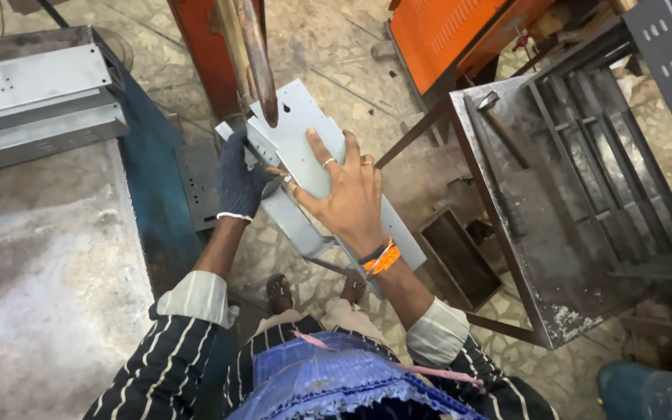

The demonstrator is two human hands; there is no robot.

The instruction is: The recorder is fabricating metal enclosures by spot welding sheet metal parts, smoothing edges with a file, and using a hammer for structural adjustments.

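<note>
My right hand (pixel 348 194), bare with rings and an orange wristband, lies flat with spread fingers on a grey folded sheet-metal bracket (pixel 293 124) and presses it down. My left hand (pixel 239 183), in a dark glove, grips the bracket's left edge. The bracket tilts from upper left to lower right over my lap. A rusty metal lever (pixel 258 62) of an orange machine (pixel 204 47) comes down onto the bracket's top end.
A stack of grey sheet-metal channels (pixel 33 101) lies at upper left beside a blue bench edge (pixel 153 179). A rusty metal table frame (pixel 538 233) stands at right, an orange cabinet (pixel 445 31) behind it. An open metal box (pixel 460 260) rests on the tiled floor.
</note>
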